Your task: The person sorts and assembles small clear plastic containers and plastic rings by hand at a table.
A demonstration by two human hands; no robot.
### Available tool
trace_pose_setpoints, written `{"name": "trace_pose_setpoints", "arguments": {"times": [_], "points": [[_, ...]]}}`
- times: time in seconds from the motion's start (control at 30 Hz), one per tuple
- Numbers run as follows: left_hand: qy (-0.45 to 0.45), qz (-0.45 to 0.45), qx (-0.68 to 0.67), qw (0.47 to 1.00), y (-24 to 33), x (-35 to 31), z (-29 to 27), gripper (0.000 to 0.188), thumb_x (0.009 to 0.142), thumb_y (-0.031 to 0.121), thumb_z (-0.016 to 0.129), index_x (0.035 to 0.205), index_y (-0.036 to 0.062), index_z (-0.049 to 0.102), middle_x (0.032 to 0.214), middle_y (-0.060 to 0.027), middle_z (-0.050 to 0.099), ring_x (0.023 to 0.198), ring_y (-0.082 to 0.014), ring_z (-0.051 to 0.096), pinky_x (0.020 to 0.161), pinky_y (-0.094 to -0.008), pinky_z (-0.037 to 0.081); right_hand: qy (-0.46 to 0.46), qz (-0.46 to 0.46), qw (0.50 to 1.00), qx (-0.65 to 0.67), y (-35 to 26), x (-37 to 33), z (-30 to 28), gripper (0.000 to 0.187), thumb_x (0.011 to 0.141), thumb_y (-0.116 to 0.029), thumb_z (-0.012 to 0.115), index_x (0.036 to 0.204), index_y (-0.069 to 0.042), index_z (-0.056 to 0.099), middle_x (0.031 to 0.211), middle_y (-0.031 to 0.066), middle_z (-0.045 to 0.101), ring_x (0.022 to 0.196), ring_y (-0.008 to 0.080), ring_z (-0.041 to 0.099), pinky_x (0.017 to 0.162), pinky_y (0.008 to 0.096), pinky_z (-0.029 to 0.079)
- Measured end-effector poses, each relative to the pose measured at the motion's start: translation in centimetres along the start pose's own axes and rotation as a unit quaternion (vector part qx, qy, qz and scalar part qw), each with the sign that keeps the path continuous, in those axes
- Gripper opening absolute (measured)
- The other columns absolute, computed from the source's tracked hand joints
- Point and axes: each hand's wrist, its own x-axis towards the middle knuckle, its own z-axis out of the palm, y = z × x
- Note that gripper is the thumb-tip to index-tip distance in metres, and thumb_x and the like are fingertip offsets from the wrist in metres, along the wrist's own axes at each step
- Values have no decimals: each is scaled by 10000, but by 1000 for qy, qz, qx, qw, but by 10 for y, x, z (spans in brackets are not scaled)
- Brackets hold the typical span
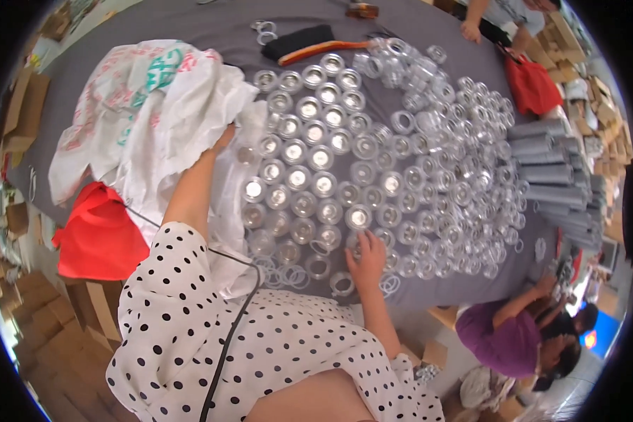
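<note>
Many round clear jars (323, 184) stand packed in rows across the grey-clothed table (211, 24). My right hand (368, 266) is at the near edge of them, thumb and fingertips around a clear jar (359, 246). My left forearm (193, 186) reaches forward into a large white woven sack (155, 91) with red and green print. The sack's fabric covers my left hand, so its fingers are hidden. Several loose clear rings (288, 276) lie at the table's near edge, between my body and the jars.
Clear jars pile loosely at the back (415, 74). Stacked grey tubes (548, 172) lie at the right. A black-and-orange pouch (299, 46) sits behind the jars. Red bags (102, 232) flank the table. A purple-clad person (503, 337) works at right; another person's hand (470, 31) is at the far edge.
</note>
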Motion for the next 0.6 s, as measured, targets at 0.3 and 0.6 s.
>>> {"name": "trace_pose_setpoints", "arguments": {"times": [0.3, 0.6], "points": [[-65, -165, -196, 964, -83, -178, -150, 368, 838, 79, 460, 1205, 62, 447, 1174, -187, 499, 1072, -315, 496, 887, -378, 399, -6, -83, 990, 110, -22, 2, 8, 576, 660, -173, 689, 1187, -85, 474, 1221, 122, 445, 1119, 314, 412, 920, 423, 343], [-233, -218, -577, 752, 91, -199, -236, 321, 676, 100, 710, 945, 4, 564, 822, -70, 609, 743, -134, 569, 666, -250, 462, 94, 37, 985, 143, 17, -60, -7, 523, 704, -93, 629, 1192, -21, 455, 1229, 188, 430, 1108, 346, 423, 927, 408, 329]]}}
